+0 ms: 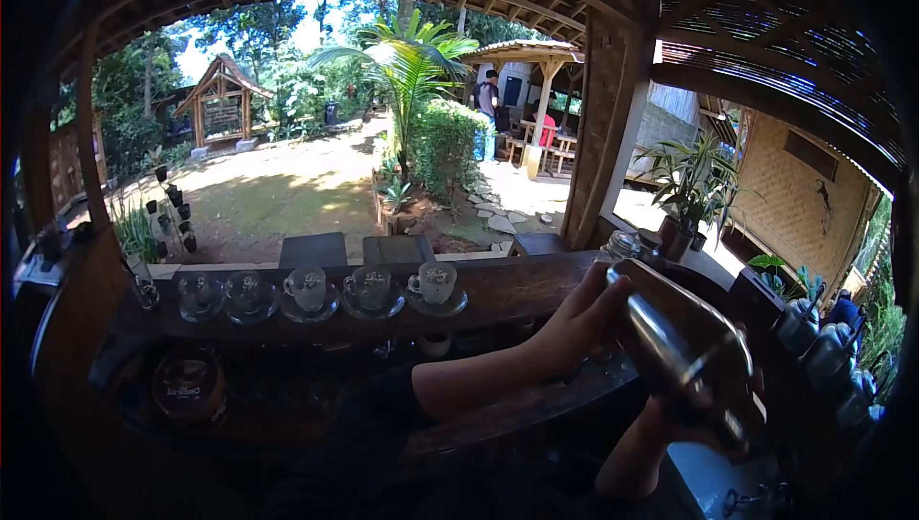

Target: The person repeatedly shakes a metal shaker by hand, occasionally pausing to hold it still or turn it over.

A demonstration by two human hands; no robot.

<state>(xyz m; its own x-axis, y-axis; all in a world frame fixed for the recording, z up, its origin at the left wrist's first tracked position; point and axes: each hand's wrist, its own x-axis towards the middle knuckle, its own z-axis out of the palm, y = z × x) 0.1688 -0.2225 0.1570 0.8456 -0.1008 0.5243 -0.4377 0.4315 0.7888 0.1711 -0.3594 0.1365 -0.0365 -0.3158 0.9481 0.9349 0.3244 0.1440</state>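
Observation:
A shiny metal vessel, shaped like a shaker, (684, 338) is held tilted at the right, above the counter's near side. My left hand (593, 309) grips its upper left end. Around its lower end is my right hand (675, 424), partly hidden behind the metal. Beyond the vessel's upper end a glass jar (624, 243) is partly visible. Left of my hands, several glass cups on saucers stand in a row on the wooden counter (517, 282); the nearest cup (437, 282) is at the row's right end.
A round labelled tub (188, 386) sits at the lower left. Several glass jars (798, 327) line the right side, near a potted plant (691, 185). Two stools stand beyond the counter. Outside, a person (487, 103) stands by a shelter and another wears red.

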